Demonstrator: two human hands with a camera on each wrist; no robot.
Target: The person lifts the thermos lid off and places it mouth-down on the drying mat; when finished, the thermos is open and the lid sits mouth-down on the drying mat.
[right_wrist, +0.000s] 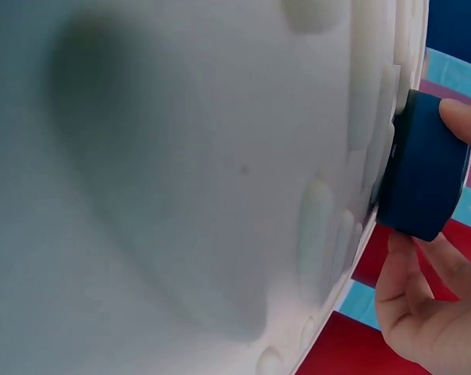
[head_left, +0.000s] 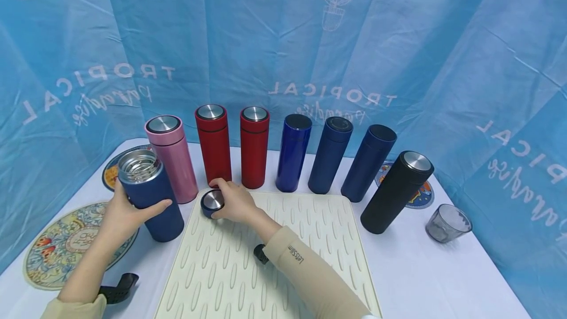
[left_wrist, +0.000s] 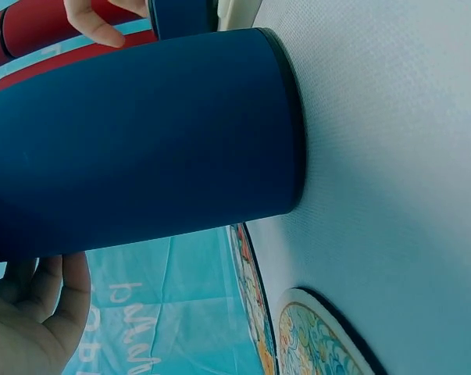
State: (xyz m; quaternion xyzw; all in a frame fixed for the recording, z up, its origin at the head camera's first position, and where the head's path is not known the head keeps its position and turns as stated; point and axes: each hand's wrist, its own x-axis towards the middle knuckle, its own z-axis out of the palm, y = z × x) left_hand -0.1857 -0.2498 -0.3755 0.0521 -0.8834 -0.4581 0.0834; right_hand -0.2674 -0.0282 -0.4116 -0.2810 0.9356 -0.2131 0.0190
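A navy thermos bottle (head_left: pixel 155 206) without its lid stands on the white table at the left, its steel mouth uncovered. My left hand (head_left: pixel 126 215) grips it from the near left side, the thumb across its front; in the left wrist view the fingers (left_wrist: pixel 67 293) lie against its side. On the far left corner of the cream ribbed mat (head_left: pixel 283 255) sits a navy lid with a steel top (head_left: pixel 213 200). My right hand (head_left: pixel 236 202) pinches this lid between thumb and fingers, and the right wrist view shows the lid (right_wrist: pixel 424 166) upright, low against the mat.
Behind the mat stand a pink bottle (head_left: pixel 173 161), two red bottles, a glossy blue bottle (head_left: pixel 293 154), two navy bottles and a black bottle (head_left: pixel 394 193). A glass cup (head_left: pixel 448 223) is at the right. Patterned round coasters (head_left: pixel 48 250) lie at the sides.
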